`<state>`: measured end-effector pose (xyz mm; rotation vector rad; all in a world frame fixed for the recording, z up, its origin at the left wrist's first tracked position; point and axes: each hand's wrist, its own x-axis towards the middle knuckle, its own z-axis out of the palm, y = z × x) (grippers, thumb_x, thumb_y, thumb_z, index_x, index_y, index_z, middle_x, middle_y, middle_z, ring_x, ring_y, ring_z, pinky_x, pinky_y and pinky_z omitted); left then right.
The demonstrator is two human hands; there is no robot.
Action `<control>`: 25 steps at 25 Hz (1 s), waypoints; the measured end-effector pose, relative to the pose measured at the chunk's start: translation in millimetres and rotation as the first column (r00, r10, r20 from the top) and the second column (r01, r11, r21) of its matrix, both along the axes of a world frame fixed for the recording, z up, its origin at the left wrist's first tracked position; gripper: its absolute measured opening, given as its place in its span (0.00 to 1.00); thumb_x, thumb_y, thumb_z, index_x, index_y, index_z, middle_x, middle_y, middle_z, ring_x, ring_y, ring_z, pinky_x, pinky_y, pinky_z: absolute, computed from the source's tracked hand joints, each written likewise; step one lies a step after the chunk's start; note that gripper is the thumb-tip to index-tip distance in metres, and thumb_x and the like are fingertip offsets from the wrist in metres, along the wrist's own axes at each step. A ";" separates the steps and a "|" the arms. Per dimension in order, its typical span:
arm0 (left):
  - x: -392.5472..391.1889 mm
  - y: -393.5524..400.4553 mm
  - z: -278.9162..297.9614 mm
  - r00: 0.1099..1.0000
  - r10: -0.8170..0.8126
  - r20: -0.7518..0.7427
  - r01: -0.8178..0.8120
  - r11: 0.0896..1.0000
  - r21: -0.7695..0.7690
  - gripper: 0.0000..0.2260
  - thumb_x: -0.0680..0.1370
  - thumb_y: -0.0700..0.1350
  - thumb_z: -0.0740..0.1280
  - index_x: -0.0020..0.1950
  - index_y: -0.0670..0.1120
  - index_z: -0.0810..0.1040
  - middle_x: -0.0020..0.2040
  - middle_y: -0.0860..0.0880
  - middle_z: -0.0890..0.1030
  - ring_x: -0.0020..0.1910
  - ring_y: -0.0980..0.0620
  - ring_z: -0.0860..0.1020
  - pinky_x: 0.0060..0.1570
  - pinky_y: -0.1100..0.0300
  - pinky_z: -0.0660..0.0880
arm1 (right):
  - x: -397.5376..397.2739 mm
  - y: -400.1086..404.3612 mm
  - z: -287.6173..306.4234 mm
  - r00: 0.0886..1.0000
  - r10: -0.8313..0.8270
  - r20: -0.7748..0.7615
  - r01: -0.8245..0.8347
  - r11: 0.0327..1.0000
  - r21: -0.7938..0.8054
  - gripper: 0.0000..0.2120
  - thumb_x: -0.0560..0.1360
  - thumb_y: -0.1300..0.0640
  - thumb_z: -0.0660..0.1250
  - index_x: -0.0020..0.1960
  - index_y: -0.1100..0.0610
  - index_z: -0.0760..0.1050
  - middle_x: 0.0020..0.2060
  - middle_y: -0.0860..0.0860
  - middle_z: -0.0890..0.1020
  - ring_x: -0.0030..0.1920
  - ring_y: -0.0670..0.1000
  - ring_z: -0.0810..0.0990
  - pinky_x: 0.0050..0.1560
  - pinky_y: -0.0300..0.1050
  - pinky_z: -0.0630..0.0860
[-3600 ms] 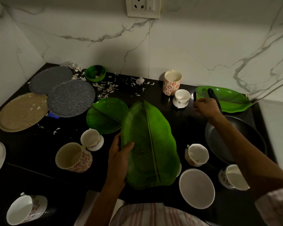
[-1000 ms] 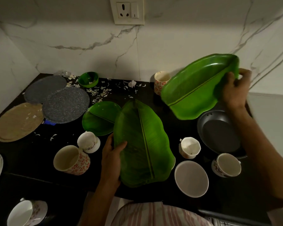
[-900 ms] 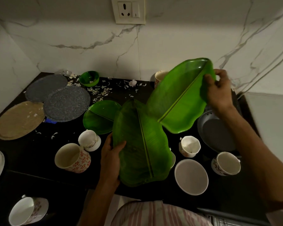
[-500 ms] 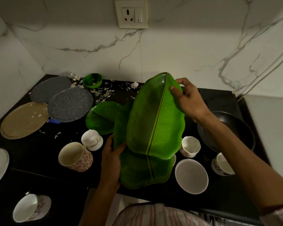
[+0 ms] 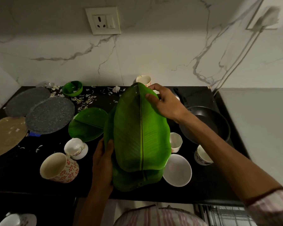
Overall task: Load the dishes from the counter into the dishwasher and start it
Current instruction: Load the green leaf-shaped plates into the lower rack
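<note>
While the right hand [image 5: 166, 105] pinches the far tip of the upper leaf-shaped plate [image 5: 142, 129], its long axis runs back toward the left hand [image 5: 103, 162], whose fingers grip the lower leaf-shaped plate [image 5: 134, 180] beneath

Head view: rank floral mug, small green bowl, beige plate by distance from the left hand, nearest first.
From the left hand:
1. floral mug, just to its left on the counter.
2. beige plate, far left edge.
3. small green bowl, back by the wall.
Items 2 and 3 are close to call.
</note>
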<state>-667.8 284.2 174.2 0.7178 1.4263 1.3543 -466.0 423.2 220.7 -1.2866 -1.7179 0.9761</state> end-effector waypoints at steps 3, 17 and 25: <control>8.8 0.6 0.8 1.000 -0.017 -0.024 0.017 1.000 0.011 0.10 0.82 0.49 0.60 0.61 0.56 0.76 0.56 0.56 0.81 0.55 0.58 0.79 0.47 0.61 0.74 | 6.8 -6.1 -0.7 1.000 -0.004 -0.002 0.004 1.000 -0.003 0.07 0.81 0.56 0.63 0.56 0.58 0.74 0.30 0.56 0.75 0.26 0.47 0.69 0.28 0.39 0.66; 53.3 2.4 4.3 0.994 -0.103 -0.036 0.103 0.995 0.010 0.13 0.83 0.49 0.59 0.65 0.49 0.77 0.57 0.52 0.82 0.54 0.56 0.81 0.47 0.60 0.76 | 41.7 -26.6 -10.1 0.975 -0.210 0.078 0.206 0.977 0.053 0.09 0.78 0.53 0.68 0.57 0.52 0.81 0.47 0.48 0.85 0.45 0.46 0.83 0.45 0.41 0.79; 90.2 -1.1 5.3 0.979 -0.202 0.035 0.202 0.979 0.010 0.13 0.78 0.51 0.64 0.62 0.53 0.78 0.56 0.53 0.83 0.53 0.54 0.82 0.48 0.57 0.77 | 67.6 -48.7 -14.4 0.957 -0.266 0.113 0.261 0.964 0.061 0.12 0.78 0.53 0.66 0.60 0.52 0.80 0.49 0.46 0.84 0.47 0.44 0.82 0.47 0.37 0.76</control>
